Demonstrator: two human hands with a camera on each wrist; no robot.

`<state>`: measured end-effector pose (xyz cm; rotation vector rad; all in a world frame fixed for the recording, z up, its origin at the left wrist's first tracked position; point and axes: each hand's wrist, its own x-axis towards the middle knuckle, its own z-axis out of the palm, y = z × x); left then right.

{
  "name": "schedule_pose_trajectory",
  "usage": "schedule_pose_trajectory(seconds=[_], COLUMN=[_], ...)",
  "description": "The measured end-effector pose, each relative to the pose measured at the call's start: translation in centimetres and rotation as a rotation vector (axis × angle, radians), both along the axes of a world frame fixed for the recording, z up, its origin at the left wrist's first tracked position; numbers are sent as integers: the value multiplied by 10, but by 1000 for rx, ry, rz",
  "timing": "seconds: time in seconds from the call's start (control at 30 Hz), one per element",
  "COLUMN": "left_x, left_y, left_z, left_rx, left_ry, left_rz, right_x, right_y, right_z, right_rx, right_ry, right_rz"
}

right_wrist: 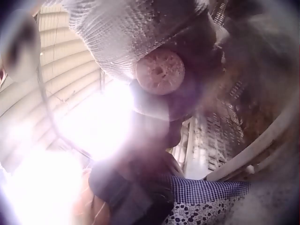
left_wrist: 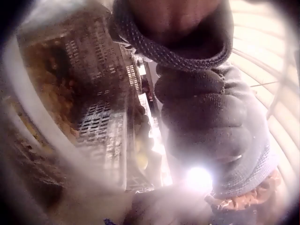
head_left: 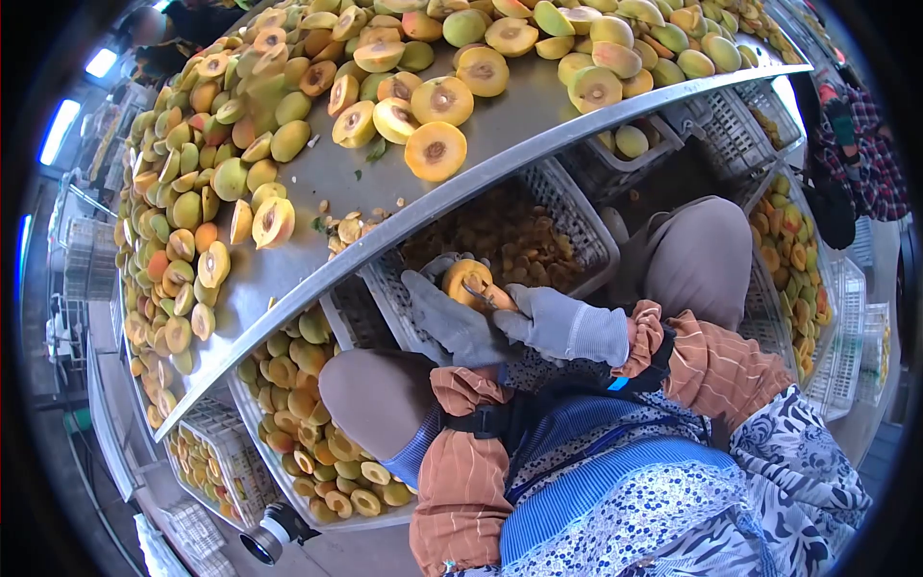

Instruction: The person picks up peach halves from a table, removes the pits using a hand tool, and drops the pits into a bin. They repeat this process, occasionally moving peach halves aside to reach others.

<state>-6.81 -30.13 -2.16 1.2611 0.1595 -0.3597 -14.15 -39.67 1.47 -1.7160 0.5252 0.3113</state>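
Observation:
In the head view, my grey-gloved left hand (head_left: 447, 317) holds a yellow-orange peach half (head_left: 460, 273), cut side up. My right hand (head_left: 567, 325), also gloved, grips a pitting tool by its wooden handle (head_left: 501, 297). Its thin curved metal blade (head_left: 471, 288) lies at the centre of the peach half. The round butt of the handle (right_wrist: 160, 71) sticks out of the glove in the right wrist view. Glare and gloves fill much of both wrist views, and the peach half is hidden there. Just beyond my hands, a crate (head_left: 588, 227) contains brown-orange scraps.
A metal table (head_left: 322, 183) with a raised rim carries heaps of halved peaches (head_left: 440, 100). Crates of peach halves stand by my left knee (head_left: 317, 404) and to my right (head_left: 788, 260). Another person (head_left: 860, 154) is at the far right.

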Motion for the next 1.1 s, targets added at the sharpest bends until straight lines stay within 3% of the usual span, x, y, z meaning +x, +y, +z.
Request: schedule_pose_trajectory(seconds=[0.07,0.1,0.13,0.17,0.37,0.4,0.47,0.53,0.57,0.6,0.67,0.77,0.83,0.87,0.97,1.03,1.07,1.1], left_x=[-6,0,8,17,31,26,21,15,15,17,25,32,25,25,22,20,20,19], left_y=[21,22,18,11,-20,-22,-25,-24,-19,-17,-17,-17,-20,-21,-17,-19,-22,-24], left_z=[0,-1,0,1,-8,-20,-10,2,-7,-8,5,-6,-15,-17,-16,-21,-21,-21], left_rx=[64,79,86,92,-156,17,193,-56,-104,-102,184,137,98,58,-9,47,102,101], left_ry=[71,100,102,100,239,-137,-512,117,129,132,97,5,35,57,27,-35,-99,-100], left_rz=[-246,-370,-417,-439,-174,-93,-9,5,8,7,-216,-304,-220,-131,-170,-150,-127,-126], right_x=[1,2,2,1,-1,2,4,1,1,2,-1,-1,6,8,4,3,3,2], right_y=[-1,-3,-6,-6,-5,-5,-7,-9,-11,-13,-11,-5,-5,-6,-6,-3,-1,1], right_z=[0,0,0,-2,-13,-10,-5,-3,-5,-8,-18,-19,13,11,-13,-51,-56,-61], right_rx=[-18,-193,-370,-371,-313,-172,-27,-7,-5,-147,-287,-203,198,201,228,-57,-59,-211], right_ry=[27,-9,-44,-41,-136,-75,-14,-36,-33,-68,-101,-168,269,265,263,-77,-78,-116], right_rz=[39,145,251,250,131,60,-7,134,133,209,282,147,54,53,69,139,138,113])
